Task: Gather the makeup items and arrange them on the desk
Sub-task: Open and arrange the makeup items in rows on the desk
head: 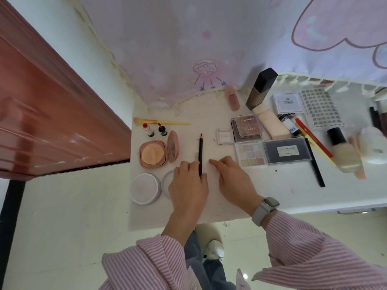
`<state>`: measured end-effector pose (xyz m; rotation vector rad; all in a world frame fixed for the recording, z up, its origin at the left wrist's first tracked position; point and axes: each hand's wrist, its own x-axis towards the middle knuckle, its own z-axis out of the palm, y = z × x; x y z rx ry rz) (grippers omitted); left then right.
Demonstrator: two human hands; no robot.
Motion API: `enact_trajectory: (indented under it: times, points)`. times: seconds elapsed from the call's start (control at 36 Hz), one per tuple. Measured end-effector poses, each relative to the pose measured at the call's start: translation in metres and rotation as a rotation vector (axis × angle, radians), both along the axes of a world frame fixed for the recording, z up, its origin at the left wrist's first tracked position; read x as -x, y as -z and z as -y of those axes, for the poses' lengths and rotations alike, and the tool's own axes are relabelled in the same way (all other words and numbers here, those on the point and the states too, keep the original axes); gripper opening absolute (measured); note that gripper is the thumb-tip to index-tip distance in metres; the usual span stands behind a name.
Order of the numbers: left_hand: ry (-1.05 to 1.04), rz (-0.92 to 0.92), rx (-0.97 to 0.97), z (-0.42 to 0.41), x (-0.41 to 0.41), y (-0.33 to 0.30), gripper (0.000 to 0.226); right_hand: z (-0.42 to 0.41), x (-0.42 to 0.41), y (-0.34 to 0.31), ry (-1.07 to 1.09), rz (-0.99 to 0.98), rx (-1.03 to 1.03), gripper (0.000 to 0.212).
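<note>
The black eyeliner pencil (200, 152) lay upright on the desk (272, 195), between both hands. The left hand (188, 185) rested against its lower end, fingers relaxed; the right hand (232, 176) was flat, holding nothing. Light, stiff, rolls easily; pinch mid-shaft.

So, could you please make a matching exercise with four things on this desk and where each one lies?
Things:
1. black pencil
2. pink compact
3. yellow brush
4. pastel palette

Places:
A. far side, above the two small bottles
B. right of the right hand
C. by the left hand, pointing away
D. open, puff showing, left of the pencil

Pairs: 1-C, 2-D, 3-A, 4-B
</note>
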<state>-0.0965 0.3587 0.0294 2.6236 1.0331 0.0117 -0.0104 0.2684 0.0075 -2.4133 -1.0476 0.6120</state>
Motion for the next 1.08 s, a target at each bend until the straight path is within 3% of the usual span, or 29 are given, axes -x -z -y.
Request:
enact_trajectory:
  times: [0.08, 0.17, 0.5, 0.61, 0.69, 0.81, 0.97, 1.08]
  points:
    - [0.136, 0.072, -0.192, 0.003, 0.013, 0.015, 0.039, -0.006, -0.004, -0.002, -0.096, 0.071, 0.073, 0.053]
    - [0.188, 0.061, -0.251, 0.003, 0.022, 0.027, 0.049, -0.011, -0.007, -0.003, -0.138, 0.100, 0.092, 0.055]
    - [0.133, 0.044, -0.203, -0.002, 0.015, 0.033, 0.046, -0.022, -0.018, -0.002, -0.257, 0.175, 0.151, 0.059]
    - [0.144, 0.010, -0.198, -0.004, 0.016, 0.035, 0.050, -0.019, -0.024, -0.007, -0.167, 0.224, 0.045, 0.049]
    - [0.180, -0.013, -0.230, -0.005, 0.015, 0.036, 0.043, -0.018, -0.039, -0.006, -0.047, 0.427, -0.044, 0.041]
    - [0.184, -0.011, -0.213, -0.005, 0.015, 0.037, 0.037, -0.023, -0.063, -0.007, -0.038, 0.547, 0.130, 0.044]
    - [0.177, 0.032, -0.181, -0.008, 0.020, 0.036, 0.037, -0.029, -0.083, -0.006, -0.245, 0.582, 0.223, 0.042]
    - [0.161, 0.237, -0.076, -0.007, 0.023, 0.027, 0.038, -0.024, -0.075, -0.016, -0.176, 0.400, 0.076, 0.054]
